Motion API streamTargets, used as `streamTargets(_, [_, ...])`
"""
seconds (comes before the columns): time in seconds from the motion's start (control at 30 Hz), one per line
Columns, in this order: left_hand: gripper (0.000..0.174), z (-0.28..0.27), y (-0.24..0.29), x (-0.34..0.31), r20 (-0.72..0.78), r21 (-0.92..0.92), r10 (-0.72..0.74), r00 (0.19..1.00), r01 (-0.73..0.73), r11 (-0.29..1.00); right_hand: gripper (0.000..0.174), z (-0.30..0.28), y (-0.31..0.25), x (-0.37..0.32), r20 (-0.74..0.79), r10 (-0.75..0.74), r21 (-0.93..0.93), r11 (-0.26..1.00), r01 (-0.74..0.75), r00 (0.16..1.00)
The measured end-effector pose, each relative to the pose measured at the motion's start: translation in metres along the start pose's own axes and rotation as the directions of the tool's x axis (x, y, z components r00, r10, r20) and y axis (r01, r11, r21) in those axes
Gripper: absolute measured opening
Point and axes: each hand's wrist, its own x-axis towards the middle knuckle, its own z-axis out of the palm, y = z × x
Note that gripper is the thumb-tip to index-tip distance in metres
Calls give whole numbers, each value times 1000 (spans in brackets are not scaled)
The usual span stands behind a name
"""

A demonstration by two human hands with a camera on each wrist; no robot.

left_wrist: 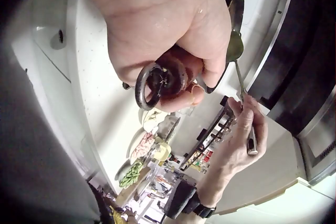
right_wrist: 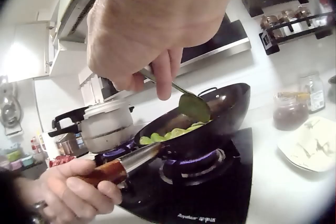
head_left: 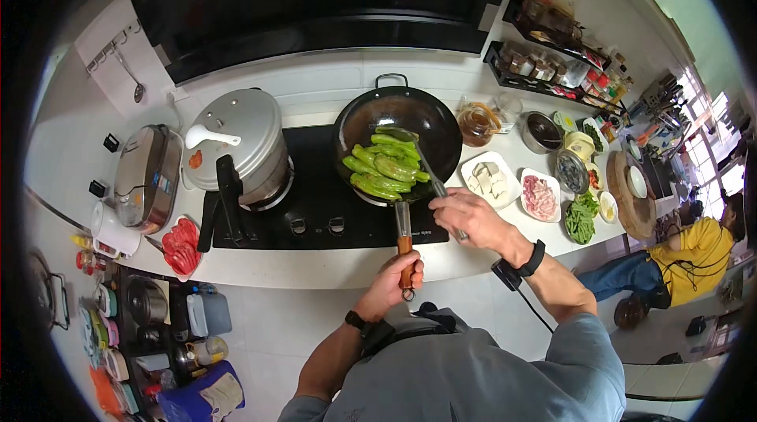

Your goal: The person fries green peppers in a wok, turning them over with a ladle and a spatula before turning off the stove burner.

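Note:
Long green peppers [head_left: 384, 167] lie in a black wok [head_left: 438, 126] on the lit burner. My left hand [head_left: 386, 284] grips the wok's wooden handle [head_left: 405, 252], its metal end ring [left_wrist: 140, 88] sticking out below the palm in the left wrist view. With my right hand [head_left: 471, 219] I hold a metal ladle or spatula [right_wrist: 194, 108] by its long handle. The tool's head is over the peppers; whether it touches them I cannot tell. In the right wrist view part of the right hand's grip is hidden behind the hand itself.
A pressure cooker [head_left: 244, 138] stands left of the wok, near a plate of red slices [head_left: 182, 246]. To the right are a white plate of pale pieces [head_left: 490, 178], sliced meat [head_left: 540, 197] and several bowls. A person in yellow [head_left: 694, 260] is at far right.

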Motion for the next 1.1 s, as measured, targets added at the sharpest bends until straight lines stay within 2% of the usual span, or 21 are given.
streamTargets(0.13, [18,4,2,-3,-26,13,8,1000,-8,1000,10,7,14,1,-90,65,38,997,-62,994])
streamTargets(0.27, [19,16,7,-11,-85,59,-23,996,28,998,9,2,8,2,-79,56,72,996,-50,995])
streamTargets(0.47, [19,19,4,-10,-98,46,-2,995,6,999,6,-7,2,2,-34,115,188,976,-106,993])
streamTargets(0.6, [19,20,2,-8,-103,45,10,995,-5,999,7,2,13,-4,-27,16,129,992,-12,1000])
streamTargets(0.67, [21,22,0,-7,-170,146,41,985,-16,989,7,9,20,-10,-14,-3,113,994,5,1000])
streamTargets(0.8, [20,15,-6,-3,-186,116,83,979,-62,991,18,13,15,-14,89,-91,67,994,85,992])
streamTargets(0.83, [19,19,-3,-8,-208,123,58,976,-32,992,24,14,11,-15,123,-104,71,993,95,987])
streamTargets(0.87, [19,24,-1,-10,-229,128,34,973,-4,992,22,18,10,-18,132,-115,64,992,107,985])
streamTargets(1.0, [21,29,-7,-8,-290,86,109,951,-88,992,24,0,3,-19,135,-126,70,991,117,983])
streamTargets(1.07, [20,31,-8,-9,-282,76,120,952,-103,992,25,-6,5,-21,38,-114,74,991,111,993])
streamTargets(1.1, [20,31,-9,-8,-284,76,118,952,-101,992,25,-6,8,-21,38,-112,76,991,108,993])
